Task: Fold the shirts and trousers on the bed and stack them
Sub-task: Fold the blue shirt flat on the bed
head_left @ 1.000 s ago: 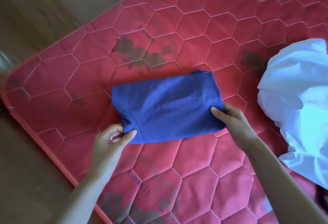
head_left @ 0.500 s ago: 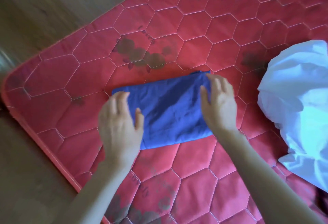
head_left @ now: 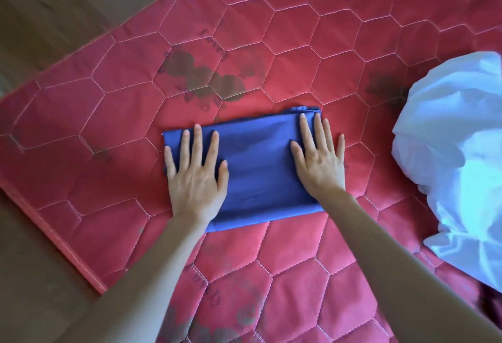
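Note:
A blue garment (head_left: 258,168), folded into a compact rectangle, lies in the middle of the red quilted mattress (head_left: 312,43). My left hand (head_left: 195,177) lies flat on its left half, fingers straight and spread. On the right half rests my right hand (head_left: 319,160), palm down with straight fingers, its outer fingers reaching past the garment's right edge onto the mattress. A crumpled white garment (head_left: 456,157) sits in a heap at the right edge of the view, apart from both hands.
The mattress has a hexagon stitch pattern and dark printed patches (head_left: 201,76). Its left edge (head_left: 54,236) runs diagonally, with brown wooden floor (head_left: 35,16) beyond it on the left and top left.
Both hands let go of the blue garment's near edge after folding it over. They now lie flat on top of the narrower folded garment, fingers spread.

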Demonstrator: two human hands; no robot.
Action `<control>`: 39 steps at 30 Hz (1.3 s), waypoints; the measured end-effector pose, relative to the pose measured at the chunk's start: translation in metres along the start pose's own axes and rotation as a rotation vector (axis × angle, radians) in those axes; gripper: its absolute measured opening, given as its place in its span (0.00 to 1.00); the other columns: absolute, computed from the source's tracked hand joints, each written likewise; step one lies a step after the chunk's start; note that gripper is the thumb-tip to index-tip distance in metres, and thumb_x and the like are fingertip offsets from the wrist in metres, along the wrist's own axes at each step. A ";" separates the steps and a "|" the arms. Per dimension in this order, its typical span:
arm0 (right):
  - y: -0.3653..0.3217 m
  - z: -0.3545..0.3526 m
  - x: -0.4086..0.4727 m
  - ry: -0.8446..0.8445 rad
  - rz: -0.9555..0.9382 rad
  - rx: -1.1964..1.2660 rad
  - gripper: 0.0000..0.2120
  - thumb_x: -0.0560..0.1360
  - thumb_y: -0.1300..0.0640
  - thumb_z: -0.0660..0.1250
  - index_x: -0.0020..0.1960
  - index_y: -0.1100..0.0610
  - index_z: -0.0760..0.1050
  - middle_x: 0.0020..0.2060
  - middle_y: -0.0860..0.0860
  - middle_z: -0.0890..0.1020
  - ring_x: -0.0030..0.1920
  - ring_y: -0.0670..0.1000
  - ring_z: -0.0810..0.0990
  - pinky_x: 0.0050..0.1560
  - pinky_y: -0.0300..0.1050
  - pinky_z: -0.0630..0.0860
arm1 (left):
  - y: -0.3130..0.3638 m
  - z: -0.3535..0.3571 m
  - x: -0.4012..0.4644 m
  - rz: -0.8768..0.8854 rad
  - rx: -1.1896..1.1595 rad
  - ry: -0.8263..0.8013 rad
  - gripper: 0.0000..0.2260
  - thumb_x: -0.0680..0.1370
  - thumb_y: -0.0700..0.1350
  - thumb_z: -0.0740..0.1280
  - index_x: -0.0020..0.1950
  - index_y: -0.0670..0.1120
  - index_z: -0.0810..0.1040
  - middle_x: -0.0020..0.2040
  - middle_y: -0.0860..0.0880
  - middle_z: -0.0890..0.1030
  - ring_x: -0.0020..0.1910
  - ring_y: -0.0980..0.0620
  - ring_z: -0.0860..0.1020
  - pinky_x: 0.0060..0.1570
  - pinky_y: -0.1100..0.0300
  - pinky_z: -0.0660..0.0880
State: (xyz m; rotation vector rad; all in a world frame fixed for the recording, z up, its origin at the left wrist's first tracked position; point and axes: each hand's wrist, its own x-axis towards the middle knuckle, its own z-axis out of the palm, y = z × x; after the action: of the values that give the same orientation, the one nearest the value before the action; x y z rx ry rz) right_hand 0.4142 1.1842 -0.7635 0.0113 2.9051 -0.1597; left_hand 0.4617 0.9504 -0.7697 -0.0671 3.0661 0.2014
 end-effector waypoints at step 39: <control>-0.021 -0.027 -0.044 0.021 0.571 0.625 0.30 0.71 0.39 0.71 0.60 0.60 0.68 0.56 0.55 0.77 0.55 0.60 0.77 0.49 0.50 0.71 | -0.004 -0.052 -0.028 -0.763 -0.661 -0.152 0.25 0.75 0.57 0.68 0.60 0.39 0.69 0.56 0.38 0.78 0.56 0.36 0.77 0.48 0.47 0.71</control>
State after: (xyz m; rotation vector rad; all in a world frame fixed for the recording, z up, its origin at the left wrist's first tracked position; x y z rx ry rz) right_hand 0.4506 1.1666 -0.7254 0.9233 2.6101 -0.9359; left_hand 0.4868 0.9411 -0.7170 -1.1374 2.4515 1.0578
